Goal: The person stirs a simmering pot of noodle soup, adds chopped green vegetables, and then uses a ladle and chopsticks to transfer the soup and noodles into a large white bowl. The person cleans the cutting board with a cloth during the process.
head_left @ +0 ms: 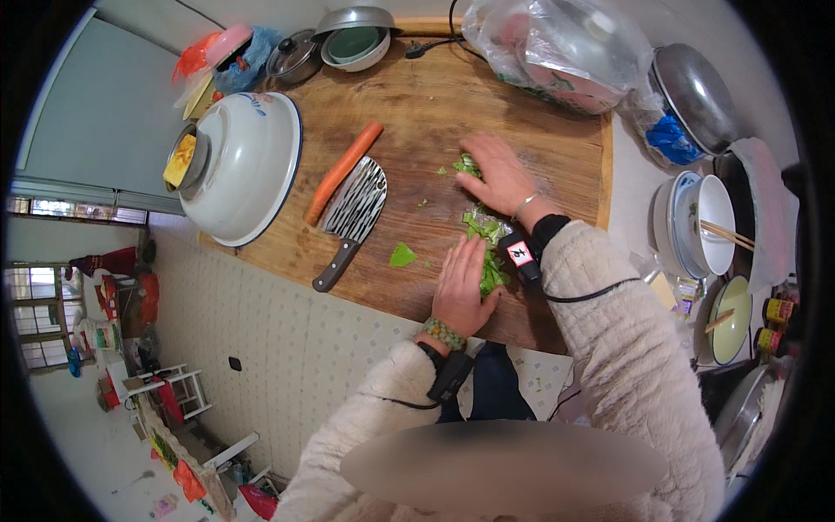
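Chopped greens (pixel 494 274) just right of centre, beside and under left hand (pixel 461 283) and right hand (pixel 498 174), both palm-down, unclenched. At left, yellow contents (pixel 180 160) in metal bowl (pixel 201 158) on upturned basin (pixel 252 165); at far right, chopsticks (pixel 729 234) in white bowl (pixel 715 202).

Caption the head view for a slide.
Left hand and right hand against leafy greens on a wooden worktop, with a carrot and a cleaver lying to their left.
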Motion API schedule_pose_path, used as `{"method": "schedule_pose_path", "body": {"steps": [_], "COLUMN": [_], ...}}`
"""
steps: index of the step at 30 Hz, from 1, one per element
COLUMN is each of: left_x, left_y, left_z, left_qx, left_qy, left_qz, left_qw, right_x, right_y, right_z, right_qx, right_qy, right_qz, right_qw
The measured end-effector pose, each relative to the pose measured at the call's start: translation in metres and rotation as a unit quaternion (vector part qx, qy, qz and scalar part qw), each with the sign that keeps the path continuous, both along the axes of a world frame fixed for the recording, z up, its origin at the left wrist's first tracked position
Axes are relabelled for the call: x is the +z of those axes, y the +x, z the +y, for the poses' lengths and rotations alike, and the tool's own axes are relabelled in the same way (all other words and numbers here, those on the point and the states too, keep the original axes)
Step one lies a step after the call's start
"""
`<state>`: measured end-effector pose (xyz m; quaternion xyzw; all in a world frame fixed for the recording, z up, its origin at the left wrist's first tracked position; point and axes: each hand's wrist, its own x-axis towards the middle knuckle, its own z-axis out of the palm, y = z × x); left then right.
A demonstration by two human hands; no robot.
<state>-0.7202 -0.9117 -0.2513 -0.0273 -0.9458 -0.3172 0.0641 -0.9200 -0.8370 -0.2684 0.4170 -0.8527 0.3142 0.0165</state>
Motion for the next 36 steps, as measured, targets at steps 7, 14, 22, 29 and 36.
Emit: {"method": "schedule_pose_path", "body": {"steps": [7,14,22,29,36], "left_x": [-0.007,-0.003,-0.006,-0.013,-0.004], "left_y": [0.006,0.018,0.015,0.012,0.036], "left_z": [-0.059,0.002,-0.085,-0.036,-0.021], "left_qx": [0.210,0.022,0.234,0.100,0.118], "left_qy": [-0.102,0.254,-0.079,0.092,0.318], "left_qz": [0.040,-0.025,0.029,0.035,-0.032], "left_qw": [0.972,0.967,0.968,0.990,0.940], "right_x": [-0.003,0.025,0.008,0.013,0.011], "right_y": [0.055,0.104,0.114,0.116,0.122], "right_z": [0.011,0.075,0.067,0.063,0.054], "right_qx": [0.311,0.101,-0.035,-0.022,0.032], "right_qy": [0.008,-0.135,-0.034,-0.017,-0.008], "right_qz": [-0.042,-0.160,-0.071,-0.067,-0.074], "right_qw": [0.949,0.973,0.996,0.997,0.997]}}
